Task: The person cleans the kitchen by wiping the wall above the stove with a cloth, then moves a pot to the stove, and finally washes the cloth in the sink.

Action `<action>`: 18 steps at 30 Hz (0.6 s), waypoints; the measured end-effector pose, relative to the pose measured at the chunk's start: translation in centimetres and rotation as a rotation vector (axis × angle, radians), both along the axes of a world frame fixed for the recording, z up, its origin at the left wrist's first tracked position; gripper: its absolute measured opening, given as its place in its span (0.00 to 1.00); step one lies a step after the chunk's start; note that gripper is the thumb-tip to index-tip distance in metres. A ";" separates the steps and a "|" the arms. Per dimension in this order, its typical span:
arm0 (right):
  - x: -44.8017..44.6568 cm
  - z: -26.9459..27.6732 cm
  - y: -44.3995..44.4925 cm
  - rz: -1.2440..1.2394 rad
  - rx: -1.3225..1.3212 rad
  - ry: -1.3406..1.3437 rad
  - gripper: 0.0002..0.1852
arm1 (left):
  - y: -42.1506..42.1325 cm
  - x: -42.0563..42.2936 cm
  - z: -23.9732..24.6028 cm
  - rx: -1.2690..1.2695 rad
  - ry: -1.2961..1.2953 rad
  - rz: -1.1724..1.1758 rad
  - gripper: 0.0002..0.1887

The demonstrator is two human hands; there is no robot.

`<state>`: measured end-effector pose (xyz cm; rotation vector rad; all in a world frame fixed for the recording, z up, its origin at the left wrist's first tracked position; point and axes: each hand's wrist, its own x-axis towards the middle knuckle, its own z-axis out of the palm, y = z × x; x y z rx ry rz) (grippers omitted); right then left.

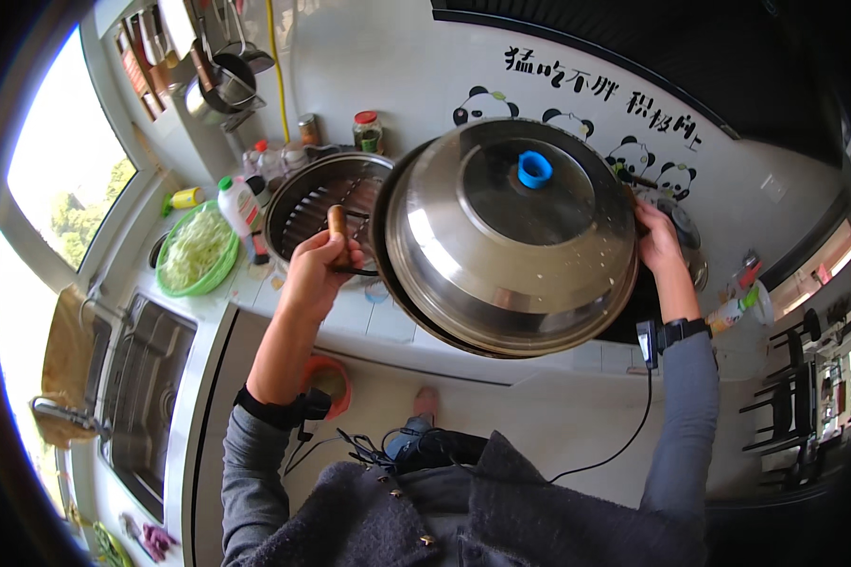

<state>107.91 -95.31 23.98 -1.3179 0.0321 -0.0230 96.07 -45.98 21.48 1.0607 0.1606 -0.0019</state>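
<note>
A dark wok (381,241) hangs in front of me above the counter, covered by a domed stainless steel lid (514,266). The lid has a round glass window and a blue knob (535,170) on top. My left hand (313,273) is wrapped around the wok's wooden side handle (337,220). On the opposite side, my right hand (658,234) grips the wok's edge; its fingers and the handle there are mostly hidden. The lid sits slightly off-centre, so more of the wok's rim shows on the left.
Left of the wok, a round steel pot (326,170) with a rack inside stands on the tiled counter (390,319). A green basket (234,259) of shredded vegetable, a white bottle (240,204) and a sink (142,397) lie further left. An orange bucket (337,407) stands on the floor.
</note>
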 end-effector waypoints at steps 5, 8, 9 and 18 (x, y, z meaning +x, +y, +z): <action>4.7 -1.4 -3.1 -0.189 -0.012 0.080 0.21 | -2.1 11.3 -1.2 0.020 -0.041 -0.151 0.06; 7.2 -2.8 -4.3 -0.242 0.019 0.126 0.21 | -2.8 16.2 -2.1 0.069 0.054 -0.179 0.07; 8.2 -3.4 -4.6 -0.293 0.006 0.154 0.21 | -2.9 17.8 -2.4 0.092 0.097 -0.200 0.07; 15.1 -7.4 -5.0 -0.262 -0.012 0.199 0.22 | -3.3 23.7 -4.9 0.098 0.150 -0.194 0.10</action>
